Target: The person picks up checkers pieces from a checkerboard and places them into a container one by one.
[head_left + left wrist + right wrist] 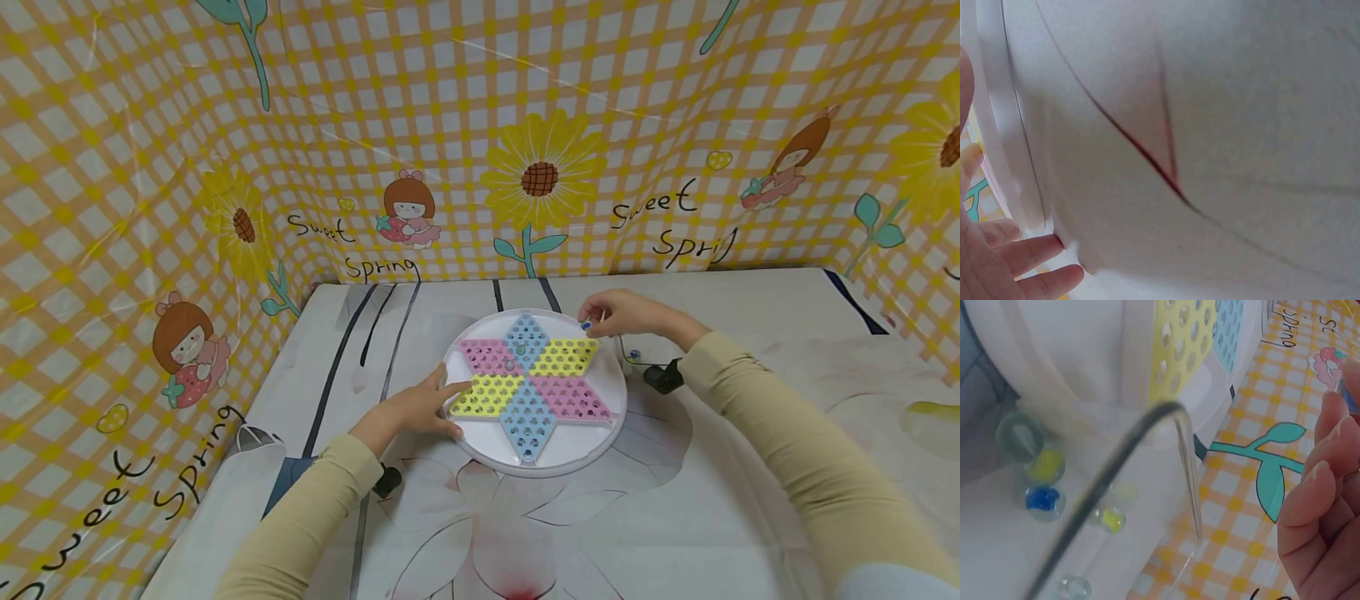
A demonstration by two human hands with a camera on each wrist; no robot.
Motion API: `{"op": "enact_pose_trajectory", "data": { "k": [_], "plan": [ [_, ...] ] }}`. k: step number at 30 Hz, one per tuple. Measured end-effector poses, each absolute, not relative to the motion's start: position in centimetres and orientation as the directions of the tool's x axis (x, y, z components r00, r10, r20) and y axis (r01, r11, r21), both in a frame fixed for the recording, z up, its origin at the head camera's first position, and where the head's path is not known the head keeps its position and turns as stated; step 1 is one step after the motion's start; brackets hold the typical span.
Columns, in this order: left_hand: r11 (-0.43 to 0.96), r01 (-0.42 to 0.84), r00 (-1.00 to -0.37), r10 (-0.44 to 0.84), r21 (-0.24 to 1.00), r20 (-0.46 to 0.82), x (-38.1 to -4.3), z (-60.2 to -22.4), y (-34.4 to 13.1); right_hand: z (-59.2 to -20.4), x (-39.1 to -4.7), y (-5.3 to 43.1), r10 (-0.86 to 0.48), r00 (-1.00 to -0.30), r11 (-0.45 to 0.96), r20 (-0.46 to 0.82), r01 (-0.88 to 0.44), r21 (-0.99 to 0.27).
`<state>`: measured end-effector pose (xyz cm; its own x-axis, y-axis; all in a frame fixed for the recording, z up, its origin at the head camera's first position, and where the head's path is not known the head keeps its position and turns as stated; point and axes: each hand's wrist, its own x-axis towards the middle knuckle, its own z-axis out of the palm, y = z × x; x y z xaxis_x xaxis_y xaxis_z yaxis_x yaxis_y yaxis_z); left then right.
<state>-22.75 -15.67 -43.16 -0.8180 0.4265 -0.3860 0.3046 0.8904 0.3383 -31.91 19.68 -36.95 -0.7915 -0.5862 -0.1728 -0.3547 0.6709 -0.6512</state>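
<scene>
A round white Chinese checkers board (592, 437) carries a star of pink, yellow and blue perforated sections. My left hand (416, 408) rests at its left rim with fingers spread; in the left wrist view, fingers (1029, 255) show beside the rim. At the board's upper right edge, my right hand (626, 312) pinches a blue marble (587, 325) between thumb and fingertips. A greenish marble (521, 350) and a clear marble (510, 364) sit in holes near the star's centre.
A clear box (1116, 453) stands right of the board, under my right wrist. Inside are several marbles, among them a blue one (1044, 499) and a yellow one (1047, 465). Behind the table hangs a checked yellow cloth (450, 108).
</scene>
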Motion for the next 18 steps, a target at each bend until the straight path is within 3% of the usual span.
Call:
{"op": "enact_pose_trajectory", "data": {
  "k": [18],
  "plan": [
    [0.889,0.335,-0.813,0.44,0.313,-0.381,-22.9,-43.4,-15.7,-35.9,-31.7,22.9,-0.499,-0.849,0.698,-0.175,-0.273,-0.662]
  ]
}}
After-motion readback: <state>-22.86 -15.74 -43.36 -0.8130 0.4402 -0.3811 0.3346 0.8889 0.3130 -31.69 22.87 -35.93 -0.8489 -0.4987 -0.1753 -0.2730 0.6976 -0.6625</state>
